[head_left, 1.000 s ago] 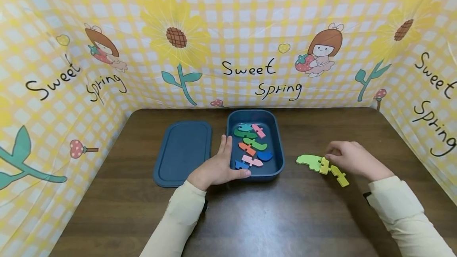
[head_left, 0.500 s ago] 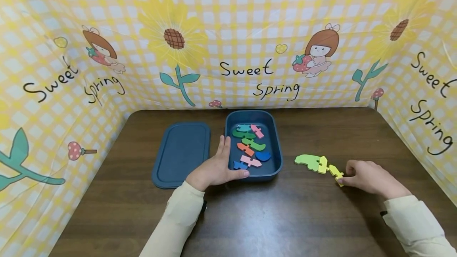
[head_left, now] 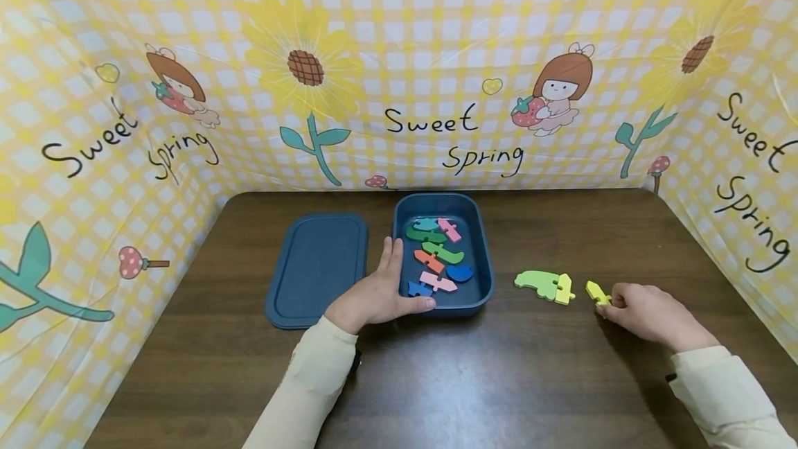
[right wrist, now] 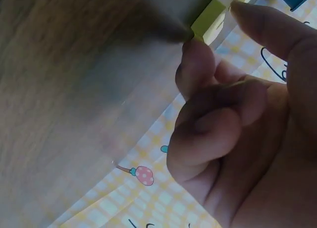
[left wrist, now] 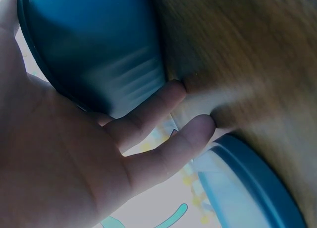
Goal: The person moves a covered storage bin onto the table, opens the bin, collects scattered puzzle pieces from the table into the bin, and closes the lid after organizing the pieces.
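In the head view my right hand (head_left: 651, 315) pinches a yellow arrow-shaped puzzle piece (head_left: 596, 292) between thumb and fingers, low over the table. The right wrist view shows this yellow piece (right wrist: 208, 21) at the fingertips, partly cut off. Just left of it lie a light green puzzle piece (head_left: 535, 283) and a pale yellow one (head_left: 564, 289), fitted together. My left hand (head_left: 376, 296) rests against the near left corner of a dark blue box (head_left: 488, 276). Its thumb lies along the near rim, while straight fingers (left wrist: 148, 111) touch the outer side wall.
Several coloured puzzle pieces (head_left: 442, 251) in green, pink, orange and blue lie inside the box. A dark blue lid (head_left: 321, 265) lies flat left of the box. Checked yellow cloth (head_left: 430, 75) walls in the wooden table (head_left: 461, 380) at the back and sides.
My right hand has moved right from the pale yellow piece to the arrow-shaped one, now pinched and shifted away from the joined pair. The left hand stays at the box.
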Motion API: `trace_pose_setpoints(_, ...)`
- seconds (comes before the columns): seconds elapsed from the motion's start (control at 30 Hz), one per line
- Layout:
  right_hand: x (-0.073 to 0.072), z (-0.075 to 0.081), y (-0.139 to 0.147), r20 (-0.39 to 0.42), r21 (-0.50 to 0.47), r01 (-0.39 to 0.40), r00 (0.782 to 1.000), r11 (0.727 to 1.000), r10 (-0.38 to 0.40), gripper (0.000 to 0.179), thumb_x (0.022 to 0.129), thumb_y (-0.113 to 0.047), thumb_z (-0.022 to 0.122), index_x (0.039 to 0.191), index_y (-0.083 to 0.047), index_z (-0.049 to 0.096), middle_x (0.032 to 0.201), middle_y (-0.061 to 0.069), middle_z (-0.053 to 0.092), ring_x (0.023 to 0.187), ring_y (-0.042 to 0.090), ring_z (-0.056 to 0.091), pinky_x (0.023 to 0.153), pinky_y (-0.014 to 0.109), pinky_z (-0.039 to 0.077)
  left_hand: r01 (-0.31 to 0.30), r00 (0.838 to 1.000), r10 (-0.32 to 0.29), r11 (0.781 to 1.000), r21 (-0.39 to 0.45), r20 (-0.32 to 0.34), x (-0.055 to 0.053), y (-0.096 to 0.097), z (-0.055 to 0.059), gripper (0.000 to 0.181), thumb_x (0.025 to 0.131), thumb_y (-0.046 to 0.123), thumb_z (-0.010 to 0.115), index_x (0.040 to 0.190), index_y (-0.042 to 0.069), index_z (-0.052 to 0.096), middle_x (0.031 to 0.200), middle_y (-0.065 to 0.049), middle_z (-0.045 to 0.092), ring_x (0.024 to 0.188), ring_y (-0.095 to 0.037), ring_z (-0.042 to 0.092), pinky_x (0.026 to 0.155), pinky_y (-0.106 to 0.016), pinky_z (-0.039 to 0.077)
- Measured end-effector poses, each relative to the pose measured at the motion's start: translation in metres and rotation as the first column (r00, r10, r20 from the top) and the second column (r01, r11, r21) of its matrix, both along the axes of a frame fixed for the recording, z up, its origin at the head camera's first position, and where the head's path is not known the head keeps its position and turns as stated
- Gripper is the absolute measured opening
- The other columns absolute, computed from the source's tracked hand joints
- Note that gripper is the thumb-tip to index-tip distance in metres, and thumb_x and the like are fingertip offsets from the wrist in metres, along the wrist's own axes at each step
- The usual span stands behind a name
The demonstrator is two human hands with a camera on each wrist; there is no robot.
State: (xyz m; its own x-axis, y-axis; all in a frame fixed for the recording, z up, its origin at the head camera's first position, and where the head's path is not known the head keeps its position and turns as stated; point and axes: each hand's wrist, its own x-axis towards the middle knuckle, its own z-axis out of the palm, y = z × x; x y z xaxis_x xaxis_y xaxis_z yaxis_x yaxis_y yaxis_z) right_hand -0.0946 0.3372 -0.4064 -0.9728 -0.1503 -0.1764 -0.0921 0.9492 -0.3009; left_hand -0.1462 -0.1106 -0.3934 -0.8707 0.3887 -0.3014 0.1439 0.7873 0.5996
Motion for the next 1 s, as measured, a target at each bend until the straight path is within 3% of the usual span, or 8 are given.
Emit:
trace_pose_setpoints(0.6,0.0024,-0.0006,-0.0001,-0.008,-0.010,0.034,0.999,0.999,-0.034,0.032,0.092,-0.025,0.070,0.073,-0.014,0.047,0.066,-0.001,0.042,0.060,0.017,0.040,0.056,0.034,0.031,0.001,1.000,-0.001,1.000,0.006,0.001,-0.0007,0.0002,-0.0008,0.126,0.082,0.071,0.069,0.162,0.018,-0.013,0.166,-0.002,-0.024,0.134,-0.040,0.047,0.098,-0.048,0.049)
trace_pose_setpoints(0.8,0.0024,0.0009,0.0013,-0.059,-0.006,0.052,0.997,0.999,-0.052,0.027,0.092,-0.022,0.069,0.077,-0.012,0.049,0.067,0.000,0.044,0.060,0.018,0.042,0.056,0.034,0.032,-0.001,1.000,0.001,1.000,0.010,0.005,-0.0009,0.0005,-0.0004,0.125,0.083,0.069,0.070,0.162,0.018,-0.013,0.166,-0.002,-0.024,0.136,-0.040,0.045,0.098,-0.049,0.049)
trace_pose_setpoints(1.0,-0.0012,0.0066,-0.0008,-0.143,-0.040,0.069,0.987,0.997,-0.074,0.020,0.091,-0.021,0.070,0.088,-0.005,0.059,0.075,0.002,0.059,0.063,0.020,0.051,0.056,0.039,0.041,-0.001,1.000,0.001,1.000,0.021,-0.001,-0.0011,0.0003,0.0007,0.124,0.084,0.065,0.071,0.162,0.018,-0.013,0.166,-0.004,-0.022,0.141,-0.041,0.038,0.103,-0.051,0.045)
